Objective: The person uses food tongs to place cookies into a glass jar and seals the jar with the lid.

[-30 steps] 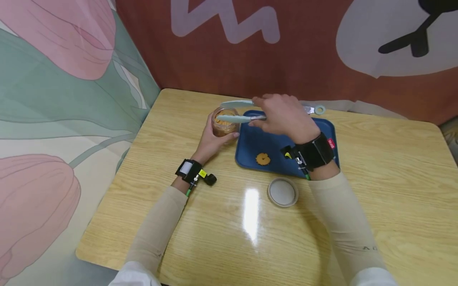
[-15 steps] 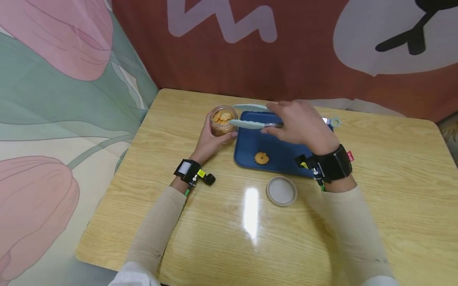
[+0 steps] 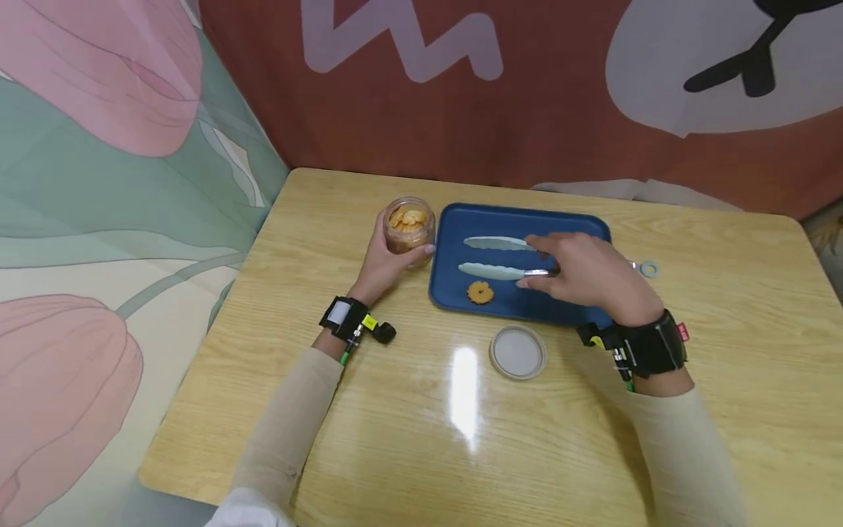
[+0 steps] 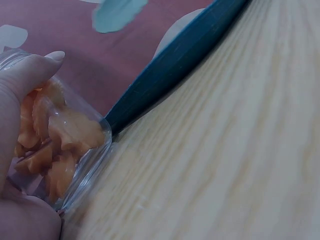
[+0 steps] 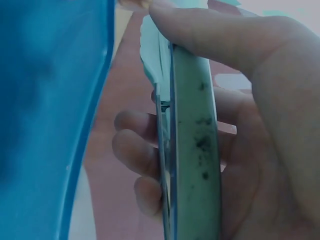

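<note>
Now right hand [image 3: 586, 278] grip clasps tongs [image 3: 500, 258] over tray [image 3: 527, 219]; left hand [image 3: 385, 263] holds jar [image 3: 410, 223].

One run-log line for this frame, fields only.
left hand: holds cookie jar | right hand: grips tongs, tips apart over blue tray | cookie: on tray | lid: on table

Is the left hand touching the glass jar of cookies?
Touching. In the head view the left hand wraps round the jar; the left wrist view shows a fingertip pressed flat on its glass wall.
</note>
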